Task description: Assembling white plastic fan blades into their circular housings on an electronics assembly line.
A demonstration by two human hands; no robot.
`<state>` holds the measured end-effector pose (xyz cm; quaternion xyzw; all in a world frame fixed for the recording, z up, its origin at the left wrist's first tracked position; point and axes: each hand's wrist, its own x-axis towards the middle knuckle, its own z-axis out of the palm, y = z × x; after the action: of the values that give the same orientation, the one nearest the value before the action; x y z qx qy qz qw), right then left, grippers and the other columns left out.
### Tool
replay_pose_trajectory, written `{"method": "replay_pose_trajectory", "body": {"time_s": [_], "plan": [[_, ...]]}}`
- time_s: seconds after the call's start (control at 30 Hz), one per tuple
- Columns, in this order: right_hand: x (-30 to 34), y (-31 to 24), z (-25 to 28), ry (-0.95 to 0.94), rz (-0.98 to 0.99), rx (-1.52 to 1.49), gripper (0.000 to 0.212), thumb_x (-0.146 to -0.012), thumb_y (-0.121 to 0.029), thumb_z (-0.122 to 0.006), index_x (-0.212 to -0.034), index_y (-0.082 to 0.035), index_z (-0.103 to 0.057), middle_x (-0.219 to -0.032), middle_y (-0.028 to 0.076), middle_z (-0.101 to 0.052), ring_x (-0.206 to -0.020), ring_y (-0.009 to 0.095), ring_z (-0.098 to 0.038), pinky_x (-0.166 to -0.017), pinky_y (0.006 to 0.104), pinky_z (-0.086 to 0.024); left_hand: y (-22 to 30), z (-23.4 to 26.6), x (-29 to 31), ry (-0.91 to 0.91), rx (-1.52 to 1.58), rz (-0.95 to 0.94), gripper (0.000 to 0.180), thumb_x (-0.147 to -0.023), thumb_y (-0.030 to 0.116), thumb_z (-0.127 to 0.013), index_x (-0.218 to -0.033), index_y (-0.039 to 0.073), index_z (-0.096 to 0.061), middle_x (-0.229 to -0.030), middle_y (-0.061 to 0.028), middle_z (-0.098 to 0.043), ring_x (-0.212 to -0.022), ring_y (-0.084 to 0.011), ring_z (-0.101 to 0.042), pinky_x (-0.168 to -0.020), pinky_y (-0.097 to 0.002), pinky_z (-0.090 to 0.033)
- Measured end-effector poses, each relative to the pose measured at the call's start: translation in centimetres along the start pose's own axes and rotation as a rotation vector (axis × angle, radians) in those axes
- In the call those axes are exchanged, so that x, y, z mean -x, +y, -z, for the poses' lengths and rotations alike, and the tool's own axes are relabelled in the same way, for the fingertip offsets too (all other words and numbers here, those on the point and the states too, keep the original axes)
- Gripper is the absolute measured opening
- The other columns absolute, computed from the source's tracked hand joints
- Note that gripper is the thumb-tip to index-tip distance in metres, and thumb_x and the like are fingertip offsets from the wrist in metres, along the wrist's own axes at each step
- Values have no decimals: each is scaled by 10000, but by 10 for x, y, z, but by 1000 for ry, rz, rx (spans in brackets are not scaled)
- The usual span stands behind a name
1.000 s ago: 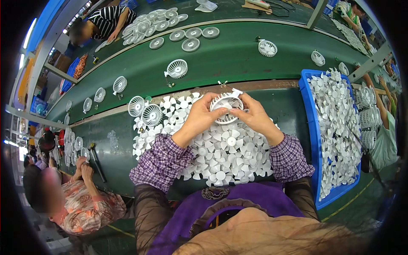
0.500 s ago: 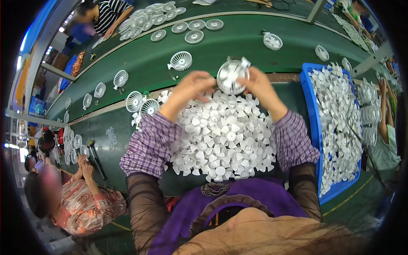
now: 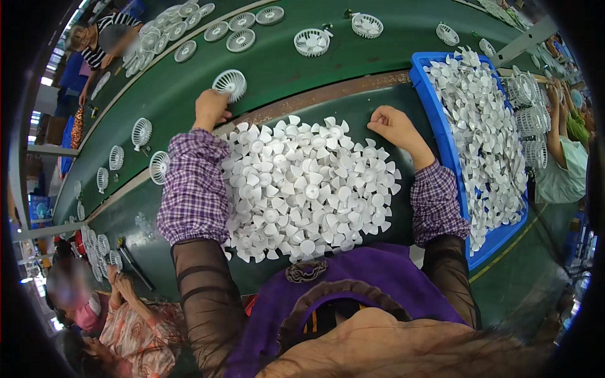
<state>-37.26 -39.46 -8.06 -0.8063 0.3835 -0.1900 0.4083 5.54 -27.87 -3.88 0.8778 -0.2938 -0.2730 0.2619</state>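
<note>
The green belt [image 3: 277, 77] sweeps from the left edge of the frame up to the upper right, its line bent by the lens. Below it, past a worn ledge [image 3: 315, 98], lies one dark green bench [image 3: 365, 102]. One blue bin [image 3: 499, 240] stands at right, full of white blades. One pile of blades [image 3: 309, 189] covers mid-frame, too jumbled to count. Workers show at the sides: one in stripes [image 3: 113, 30] at upper left, at least two at lower left, at least two at right, partly cut off or blurred.

Two plaid sleeves [image 3: 192, 189] lead to two hands. The left hand [image 3: 212, 108] is at the lower-left rim of one white housing [image 3: 230, 83] on the belt, left of upper centre; its fingers are bent there, but I cannot tell whether they are clamped on it. The right hand [image 3: 397, 129] is over the bench between pile and bin, fingers curled; whether thumb and fingertips meet, I cannot tell.

Two bladed housings [image 3: 312, 43] lie at top centre, three bare ones at left. Five loose grilles [image 3: 241, 40] lie beside a heap at upper left. Another housing is half hidden behind the left sleeve.
</note>
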Motion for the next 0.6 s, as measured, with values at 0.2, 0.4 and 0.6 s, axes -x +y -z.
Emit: {"method": "replay_pose_trajectory", "body": {"time_s": [0.2,0.4,0.6], "plan": [[7,-17,-19,8,74,-24,377,-685,-280,-783,-930,-25,-654,-766,92,-613,-669,195,-596,-608,313,-486,-7,12,37,56,156,-32,186,-790,41,-594,-931,1,-478,-844,-131,-633,-637,-222,-692,-447,-308,-542],[0,-46,-37,-130,123,-1,345,-725,-211,-775,-956,-12,-612,-827,42,-547,-719,105,-521,-624,245,-448,-46,66,88,-182,624,8,226,-835,100,-569,-1029,-13,-538,-926,-90,-615,-676,-127,-619,-518,-278,-569],[-3,-49,-22,-281,-40,-561,166,-766,-58,-704,-790,-43,-541,-758,-27,-556,-668,35,-522,-586,196,-422,-83,66,156,-122,1047,128,319,-795,77,-507,-1094,-22,-561,-898,-98,-630,-712,-202,-635,-470,-272,-548]]}}
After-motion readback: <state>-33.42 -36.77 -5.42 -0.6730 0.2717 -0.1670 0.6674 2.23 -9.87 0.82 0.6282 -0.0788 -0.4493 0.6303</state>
